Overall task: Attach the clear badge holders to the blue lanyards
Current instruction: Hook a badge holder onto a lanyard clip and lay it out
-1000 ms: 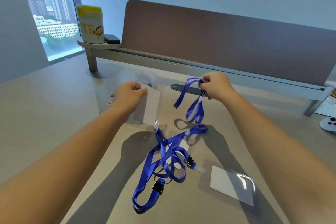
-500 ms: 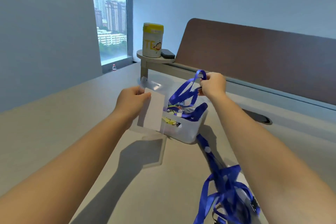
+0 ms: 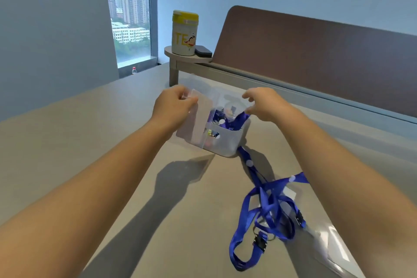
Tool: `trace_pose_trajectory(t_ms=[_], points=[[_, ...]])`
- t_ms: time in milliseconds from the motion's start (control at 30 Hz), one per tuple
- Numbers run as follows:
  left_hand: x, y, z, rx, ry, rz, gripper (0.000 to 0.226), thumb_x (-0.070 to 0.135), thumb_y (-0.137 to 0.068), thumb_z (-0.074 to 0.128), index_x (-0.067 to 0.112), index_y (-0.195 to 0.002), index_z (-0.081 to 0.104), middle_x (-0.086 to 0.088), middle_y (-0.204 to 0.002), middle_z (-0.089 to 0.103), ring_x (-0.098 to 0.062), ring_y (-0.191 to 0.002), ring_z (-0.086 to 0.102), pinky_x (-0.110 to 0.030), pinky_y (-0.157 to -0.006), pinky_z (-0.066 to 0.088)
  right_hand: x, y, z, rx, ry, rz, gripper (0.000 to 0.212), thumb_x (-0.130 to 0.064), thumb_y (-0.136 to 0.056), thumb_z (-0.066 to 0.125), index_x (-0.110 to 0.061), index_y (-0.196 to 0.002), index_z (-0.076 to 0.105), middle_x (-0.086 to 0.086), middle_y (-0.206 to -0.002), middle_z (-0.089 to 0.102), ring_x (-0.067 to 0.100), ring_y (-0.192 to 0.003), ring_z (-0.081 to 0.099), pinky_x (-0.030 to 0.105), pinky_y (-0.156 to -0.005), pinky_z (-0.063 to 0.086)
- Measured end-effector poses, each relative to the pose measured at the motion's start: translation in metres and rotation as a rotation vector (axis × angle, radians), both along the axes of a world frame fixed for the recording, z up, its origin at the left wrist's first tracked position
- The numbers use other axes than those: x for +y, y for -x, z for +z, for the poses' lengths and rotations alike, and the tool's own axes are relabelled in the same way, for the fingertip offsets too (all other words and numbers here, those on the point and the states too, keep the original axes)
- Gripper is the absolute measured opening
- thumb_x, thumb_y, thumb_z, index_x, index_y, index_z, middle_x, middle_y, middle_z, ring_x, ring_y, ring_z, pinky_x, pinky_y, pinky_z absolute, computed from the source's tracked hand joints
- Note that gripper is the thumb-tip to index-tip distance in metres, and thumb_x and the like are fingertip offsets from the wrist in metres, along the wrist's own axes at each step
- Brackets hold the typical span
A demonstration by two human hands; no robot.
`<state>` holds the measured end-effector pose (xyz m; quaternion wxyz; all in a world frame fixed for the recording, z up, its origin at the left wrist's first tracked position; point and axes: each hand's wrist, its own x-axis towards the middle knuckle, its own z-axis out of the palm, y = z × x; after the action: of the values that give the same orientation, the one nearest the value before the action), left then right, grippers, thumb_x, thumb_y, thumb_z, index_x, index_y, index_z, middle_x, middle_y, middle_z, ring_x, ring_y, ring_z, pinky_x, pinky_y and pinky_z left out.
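A clear badge holder (image 3: pixel 195 119) is pinched by its top edge in the grip of the left hand (image 3: pixel 173 106), thumb and curled fingers pressed together on the plastic. The holder hangs upright, lifted off the surface, directly in front of the left side of a translucent white bin (image 3: pixel 228 142); it is a see-through sleeve with a pale white card inside, and the bin shows faintly through its lower corner. The right hand (image 3: pixel 264 102) is held above the right rim of the bin, its grip spread, with thumb and forefinger apart and nothing between them. Just under that hand, blue lanyard strap (image 3: pixel 237 119) is seen draped over the bin's rim, and more blue strap and small coloured bits lie inside the bin, too blurred to be told apart.

From the near right corner of the bin a blue lanyard (image 3: pixel 266 205) is trailed toward the viewer across the beige surface (image 3: pixel 67 153), where it is gathered into a loose tangle of flat, glossy ribbon with white round buttons and black clips (image 3: pixel 259 242). Beside this tangle, nearer the right forearm, a second clear holder (image 3: pixel 331 241) lies flat, with bright reflections on its plastic.

Beyond the bin, a small raised shelf (image 3: pixel 180 56) carries a white canister with a yellow lid (image 3: pixel 184 32) and a dark flat object (image 3: pixel 203 51) touching beside it. To the right of the shelf a brown divider panel (image 3: pixel 316 52) is stood along the far edge of the surface. Left of the shelf, a window (image 3: pixel 129 16) shows tall buildings.
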<state>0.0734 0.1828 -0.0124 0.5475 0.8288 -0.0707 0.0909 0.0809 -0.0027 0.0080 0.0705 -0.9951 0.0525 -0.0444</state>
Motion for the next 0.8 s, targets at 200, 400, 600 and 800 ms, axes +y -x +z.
trace_pose_trajectory(t_ms=[200,400,600,800], points=[[-0.054,0.054,0.0,-0.191,-0.15,-0.163,0.026,0.019,-0.094,0.044,0.012,-0.115,0.057,-0.012,-0.12,0.061,-0.016,-0.091,0.046,-0.029,-0.075,0.043,-0.05,0.106,-0.003,-0.008,0.063,-0.118,0.037,-0.017,-0.091,0.054,-0.01,-0.127,0.054,0.013,-0.13,0.058,0.03,-0.115,0.054,0.039,-0.096,0.044],[-0.119,0.121,-0.016,-0.322,-0.321,-0.389,0.028,0.014,-0.095,0.041,0.008,-0.117,0.057,-0.016,-0.115,0.064,-0.027,-0.103,0.06,-0.031,-0.084,0.046,-0.119,0.212,-0.041,0.079,-0.014,-0.352,0.036,-0.016,-0.09,0.053,-0.008,-0.125,0.057,0.015,-0.13,0.059,0.031,-0.117,0.054,0.037,-0.099,0.044],[-0.169,0.169,-0.042,-0.378,-0.35,-0.531,0.032,0.01,-0.095,0.037,0.012,-0.123,0.053,-0.015,-0.113,0.064,-0.029,-0.098,0.06,-0.036,-0.084,0.047,-0.17,0.284,-0.084,0.132,-0.066,-0.537,0.034,-0.011,-0.089,0.047,-0.008,-0.121,0.059,0.016,-0.122,0.061,0.032,-0.111,0.055,0.033,-0.09,0.043],[-0.195,0.182,-0.057,-0.402,-0.436,-0.58,0.032,0.013,-0.096,0.036,0.013,-0.124,0.052,-0.011,-0.115,0.063,-0.025,-0.1,0.058,-0.025,-0.075,0.039,-0.197,0.312,-0.115,0.156,0.033,-0.632,0.038,-0.003,-0.087,0.042,-0.014,-0.052,0.031,0.004,-0.06,0.037,0.03,-0.074,0.044,0.031,-0.048,0.026]])
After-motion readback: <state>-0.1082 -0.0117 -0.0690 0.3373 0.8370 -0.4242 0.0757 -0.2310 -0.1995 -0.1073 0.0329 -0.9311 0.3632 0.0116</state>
